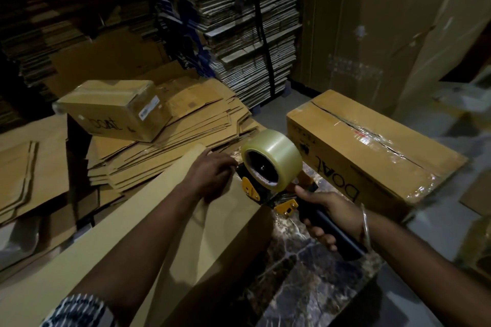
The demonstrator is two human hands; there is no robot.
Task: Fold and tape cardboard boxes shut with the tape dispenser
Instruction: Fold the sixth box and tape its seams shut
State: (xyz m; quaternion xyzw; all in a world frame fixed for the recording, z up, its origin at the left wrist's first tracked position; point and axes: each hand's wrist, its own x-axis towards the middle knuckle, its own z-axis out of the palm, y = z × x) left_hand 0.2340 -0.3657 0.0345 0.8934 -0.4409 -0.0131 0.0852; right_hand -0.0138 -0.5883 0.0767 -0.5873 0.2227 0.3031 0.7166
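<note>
right hand (328, 214) around tape dispenser (271, 180) handle

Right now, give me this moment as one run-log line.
left hand: presses box end | right hand: grips tape dispenser handle | dispenser: at box's far end | taped box: lies to the right

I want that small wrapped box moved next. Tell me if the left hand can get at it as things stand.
Probably yes. The left hand rests on the long box, holding nothing; the small wrapped box sits uncovered on the flat cardboard stack beyond it.
</note>
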